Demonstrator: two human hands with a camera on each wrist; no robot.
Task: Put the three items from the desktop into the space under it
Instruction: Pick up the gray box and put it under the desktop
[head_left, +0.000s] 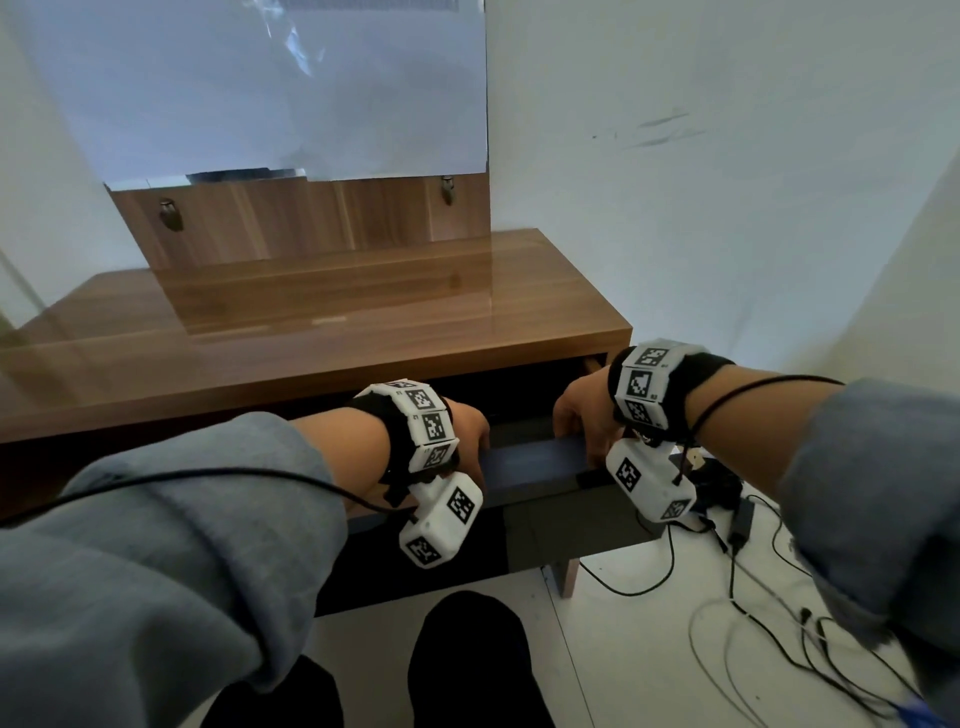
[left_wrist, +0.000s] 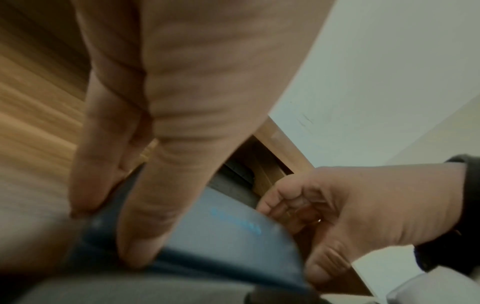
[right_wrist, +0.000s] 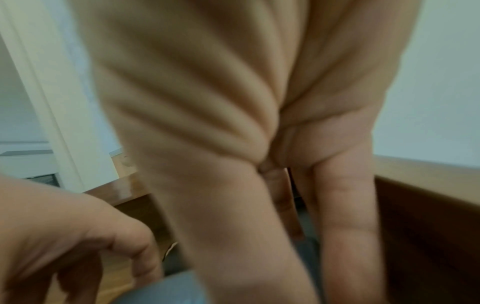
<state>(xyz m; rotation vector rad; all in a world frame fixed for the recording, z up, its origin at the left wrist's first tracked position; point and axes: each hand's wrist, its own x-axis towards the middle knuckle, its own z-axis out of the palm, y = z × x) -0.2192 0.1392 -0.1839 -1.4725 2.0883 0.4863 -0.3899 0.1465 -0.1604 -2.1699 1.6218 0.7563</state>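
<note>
Your grey sleeves (head_left: 156, 545) fill the foreground, and beyond them both hands hold one dark blue flat item (head_left: 535, 460) at the mouth of the space under the wooden surface (head_left: 311, 322). Your left hand (head_left: 462, 431) pinches its left end, thumb on top and fingers along the edge; your right hand (head_left: 582, 415) curls over the right end. From here I judge the item could catch on the surface's front edge if it goes in tilted, or slip free on one side if either grip loosens early. How deep the space runs is lost in shadow, and I cannot make out any other items in there. Both wrist views are blurred, so what the blue item is stays unclear.
</note>
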